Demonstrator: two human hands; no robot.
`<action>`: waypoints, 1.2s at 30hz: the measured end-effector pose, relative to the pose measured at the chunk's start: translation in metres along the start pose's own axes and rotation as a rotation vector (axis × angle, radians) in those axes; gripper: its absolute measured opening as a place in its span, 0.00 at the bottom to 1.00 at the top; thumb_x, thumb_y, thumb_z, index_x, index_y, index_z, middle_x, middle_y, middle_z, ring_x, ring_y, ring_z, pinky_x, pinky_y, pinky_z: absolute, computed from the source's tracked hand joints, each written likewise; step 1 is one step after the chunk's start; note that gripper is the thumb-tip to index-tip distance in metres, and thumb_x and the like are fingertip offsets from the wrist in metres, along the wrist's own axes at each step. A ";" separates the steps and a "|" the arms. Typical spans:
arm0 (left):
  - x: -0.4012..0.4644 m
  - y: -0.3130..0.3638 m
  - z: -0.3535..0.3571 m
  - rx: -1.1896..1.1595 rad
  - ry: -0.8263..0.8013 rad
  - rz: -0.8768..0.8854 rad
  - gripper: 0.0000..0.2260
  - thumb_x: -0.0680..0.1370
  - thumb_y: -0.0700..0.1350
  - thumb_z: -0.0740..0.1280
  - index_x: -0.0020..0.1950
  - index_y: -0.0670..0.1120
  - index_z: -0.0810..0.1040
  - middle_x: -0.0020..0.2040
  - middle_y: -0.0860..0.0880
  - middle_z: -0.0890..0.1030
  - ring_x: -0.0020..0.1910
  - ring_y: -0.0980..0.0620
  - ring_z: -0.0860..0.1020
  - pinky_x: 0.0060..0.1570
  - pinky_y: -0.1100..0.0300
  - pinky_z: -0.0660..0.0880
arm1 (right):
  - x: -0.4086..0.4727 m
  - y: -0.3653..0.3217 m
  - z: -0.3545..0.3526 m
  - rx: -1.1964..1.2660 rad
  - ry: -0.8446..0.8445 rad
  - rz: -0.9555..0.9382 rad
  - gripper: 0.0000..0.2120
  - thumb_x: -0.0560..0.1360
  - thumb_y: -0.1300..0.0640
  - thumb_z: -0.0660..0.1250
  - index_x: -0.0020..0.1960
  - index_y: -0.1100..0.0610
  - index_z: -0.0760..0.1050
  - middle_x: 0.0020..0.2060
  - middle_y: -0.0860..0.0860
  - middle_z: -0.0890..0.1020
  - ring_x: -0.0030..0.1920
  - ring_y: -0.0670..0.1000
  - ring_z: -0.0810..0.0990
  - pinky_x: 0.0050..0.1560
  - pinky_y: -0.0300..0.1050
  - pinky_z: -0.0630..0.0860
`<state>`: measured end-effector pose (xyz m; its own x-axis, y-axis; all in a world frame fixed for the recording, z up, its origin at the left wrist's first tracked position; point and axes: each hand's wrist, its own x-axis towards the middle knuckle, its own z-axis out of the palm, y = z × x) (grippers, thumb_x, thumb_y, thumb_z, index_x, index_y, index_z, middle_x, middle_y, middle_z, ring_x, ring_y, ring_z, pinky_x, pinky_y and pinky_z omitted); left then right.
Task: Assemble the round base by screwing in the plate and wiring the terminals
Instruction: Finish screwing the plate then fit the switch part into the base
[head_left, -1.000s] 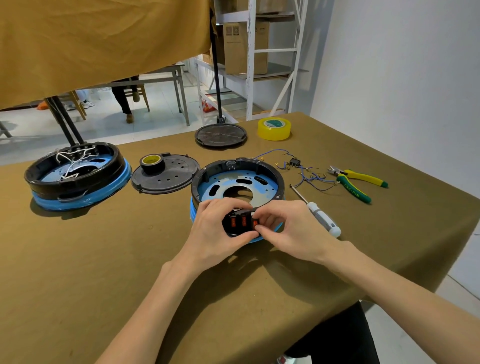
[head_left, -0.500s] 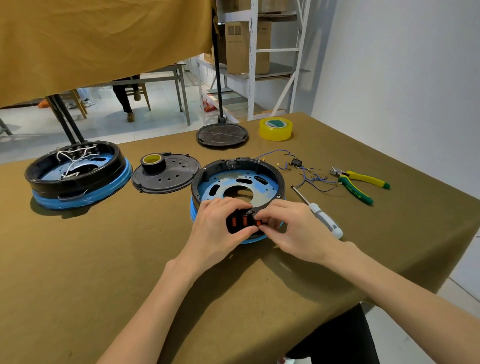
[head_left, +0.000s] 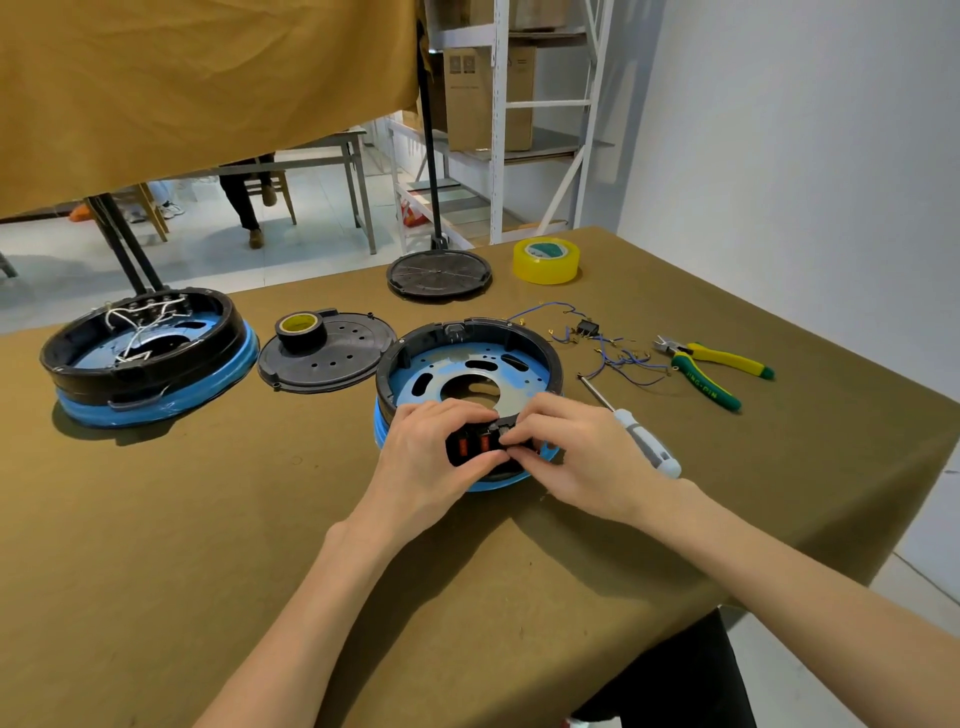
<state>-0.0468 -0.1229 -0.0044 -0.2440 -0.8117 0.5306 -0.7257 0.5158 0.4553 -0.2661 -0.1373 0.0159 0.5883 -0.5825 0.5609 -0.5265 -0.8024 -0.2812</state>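
The round base (head_left: 468, 364) sat on the table (head_left: 156, 545) directly under both hands, its black switch block (head_left: 475, 447) at the near rim pinched between the left hand (head_left: 434, 457) and right hand (head_left: 576, 457), fingers curled close together on it. Seating it well probably called for even pressure from both sides — square, not tilted. Just right of the right hand lay the screwdriver (head_left: 644, 441); beyond it, the loose wires (head_left: 613, 353) — still unconnected.
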 end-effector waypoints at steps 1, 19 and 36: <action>0.000 0.000 0.000 -0.009 0.007 -0.008 0.20 0.74 0.59 0.73 0.63 0.53 0.83 0.58 0.57 0.84 0.60 0.61 0.78 0.63 0.68 0.62 | 0.001 0.001 0.000 0.041 0.039 0.051 0.11 0.74 0.60 0.76 0.56 0.57 0.84 0.49 0.49 0.81 0.48 0.46 0.79 0.47 0.44 0.80; 0.003 -0.005 0.002 -0.001 0.016 -0.008 0.20 0.73 0.58 0.75 0.64 0.54 0.82 0.57 0.59 0.84 0.57 0.80 0.69 0.60 0.74 0.62 | 0.028 0.023 -0.008 0.233 -0.198 0.171 0.08 0.76 0.54 0.75 0.54 0.55 0.82 0.46 0.46 0.83 0.48 0.47 0.81 0.52 0.50 0.77; 0.003 -0.004 -0.007 -0.054 -0.035 -0.067 0.11 0.76 0.53 0.74 0.57 0.52 0.83 0.54 0.58 0.83 0.56 0.62 0.78 0.59 0.78 0.63 | 0.046 0.033 -0.013 0.384 -0.315 0.290 0.13 0.72 0.51 0.79 0.54 0.50 0.83 0.43 0.50 0.86 0.45 0.52 0.85 0.49 0.59 0.81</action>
<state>-0.0404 -0.1259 0.0001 -0.2186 -0.8536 0.4728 -0.7058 0.4729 0.5275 -0.2641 -0.1889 0.0430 0.6387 -0.7490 0.1763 -0.4671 -0.5595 -0.6847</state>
